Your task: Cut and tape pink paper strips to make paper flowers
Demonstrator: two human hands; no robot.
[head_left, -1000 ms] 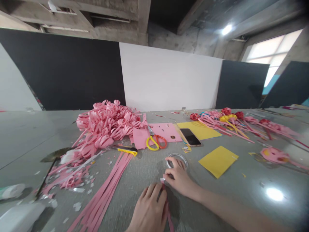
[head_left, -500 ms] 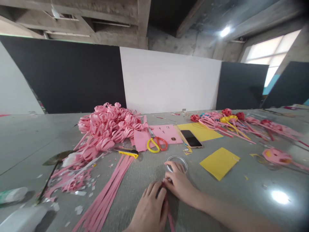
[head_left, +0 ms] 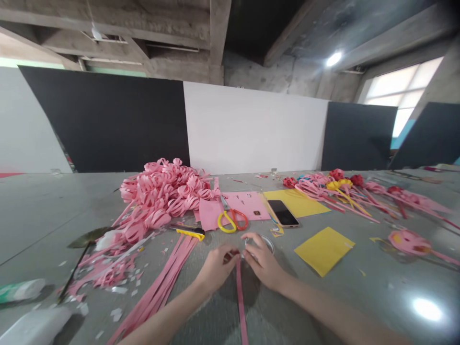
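My left hand (head_left: 218, 264) is closed on the far end of a pink paper strip (head_left: 240, 302), thumb and fingers curled around it. From there the strip runs straight down toward the bottom edge of the view. Close beside it is my right hand (head_left: 264, 263), its forefinger raised and arched and its lower fingertips drawn together near the strip's end. What those fingertips hold, if anything, is too small to make out. Partly behind the right hand lies a roll of clear tape (head_left: 269, 243). More pink strips (head_left: 168, 282) lie in a bundle left of my hands.
Beyond my hands lie scissors (head_left: 233, 221), a yellow utility knife (head_left: 190, 232), a phone (head_left: 283, 213) and pink card (head_left: 244, 201). A yellow sheet (head_left: 324, 251) lies to the right. Curled pink paper (head_left: 165, 189) is heaped at left; paper flowers (head_left: 338, 179) lie far right.
My left hand has moved forward and up the view, exposing more of the strip below it. My right hand has shifted slightly, staying beside the left, near the tape.
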